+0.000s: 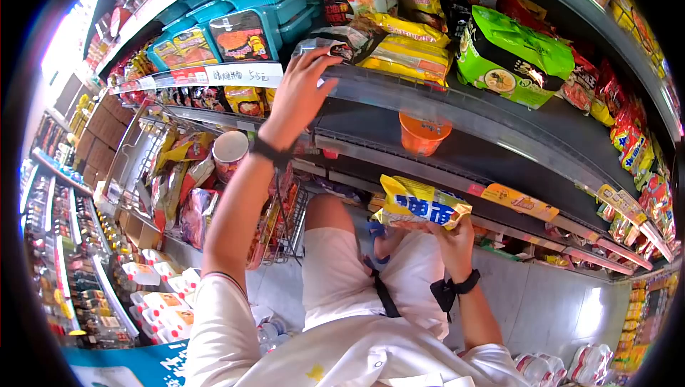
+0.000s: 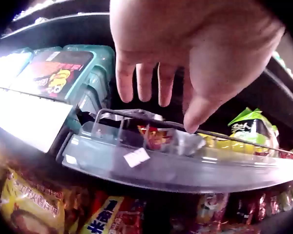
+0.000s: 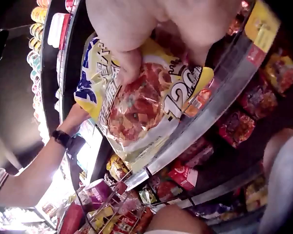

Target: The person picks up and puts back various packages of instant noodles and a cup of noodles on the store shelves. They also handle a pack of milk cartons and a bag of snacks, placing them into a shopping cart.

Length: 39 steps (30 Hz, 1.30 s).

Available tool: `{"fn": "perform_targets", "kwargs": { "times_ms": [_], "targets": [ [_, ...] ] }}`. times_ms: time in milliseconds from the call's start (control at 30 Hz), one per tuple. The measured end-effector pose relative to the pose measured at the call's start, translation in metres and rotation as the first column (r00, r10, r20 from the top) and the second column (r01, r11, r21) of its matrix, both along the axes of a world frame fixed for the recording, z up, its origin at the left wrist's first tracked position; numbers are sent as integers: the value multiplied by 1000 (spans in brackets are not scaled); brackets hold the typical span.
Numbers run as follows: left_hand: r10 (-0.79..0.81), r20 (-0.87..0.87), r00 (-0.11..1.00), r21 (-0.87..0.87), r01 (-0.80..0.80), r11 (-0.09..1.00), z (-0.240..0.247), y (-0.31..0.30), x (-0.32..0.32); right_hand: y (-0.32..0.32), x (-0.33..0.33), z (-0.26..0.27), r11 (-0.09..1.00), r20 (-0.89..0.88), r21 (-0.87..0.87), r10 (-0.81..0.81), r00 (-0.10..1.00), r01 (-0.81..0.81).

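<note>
My left hand [image 1: 301, 94] reaches over the clear front lip of the upper shelf, fingers loosely extended. Its fingertips are right at a dark, shiny packet [image 1: 346, 43]; in the left wrist view the fingers [image 2: 145, 87] hang above the packets behind the wire rail [image 2: 185, 129], with nothing gripped. Down in front of my lap, my right hand [image 1: 455, 245] holds a yellow instant noodle packet [image 1: 410, 201] by one end. In the right wrist view, the thumb and fingers pinch that packet [image 3: 136, 109], which has a noodle picture and "120" on it.
Teal boxes [image 1: 246, 37] stack left of the left hand; yellow packets [image 1: 407, 58] and a green noodle pack [image 1: 510, 58] stand to its right. An orange cup [image 1: 424, 133] sits on the shelf below. At left, a wire cart [image 1: 135, 151] holds several packets and a tub [image 1: 230, 150].
</note>
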<state>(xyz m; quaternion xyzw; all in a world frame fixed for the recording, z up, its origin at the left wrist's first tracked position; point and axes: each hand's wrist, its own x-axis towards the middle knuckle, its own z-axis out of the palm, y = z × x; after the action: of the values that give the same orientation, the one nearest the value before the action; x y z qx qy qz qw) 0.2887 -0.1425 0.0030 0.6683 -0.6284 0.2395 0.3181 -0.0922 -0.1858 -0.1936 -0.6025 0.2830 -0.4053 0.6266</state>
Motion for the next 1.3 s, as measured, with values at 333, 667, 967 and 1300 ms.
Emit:
{"fn": "perform_targets", "kwargs": {
  "times_ms": [333,667,967,1300],
  "targets": [
    [-43,-568,822,468,366,804,59,-45,75,18,4,16,995,74,70,-82,994,77],
    [69,-146,987,638,41,769,88,-76,94,12,-5,8,994,5,27,-110,994,110],
    [22,-272,962,649,166,742,109,-148,146,6,-28,8,980,141,121,-177,974,161],
    [184,12,983,59,-185,981,51,-173,134,-1,-48,-3,956,135,202,-244,960,215]
  ]
}}
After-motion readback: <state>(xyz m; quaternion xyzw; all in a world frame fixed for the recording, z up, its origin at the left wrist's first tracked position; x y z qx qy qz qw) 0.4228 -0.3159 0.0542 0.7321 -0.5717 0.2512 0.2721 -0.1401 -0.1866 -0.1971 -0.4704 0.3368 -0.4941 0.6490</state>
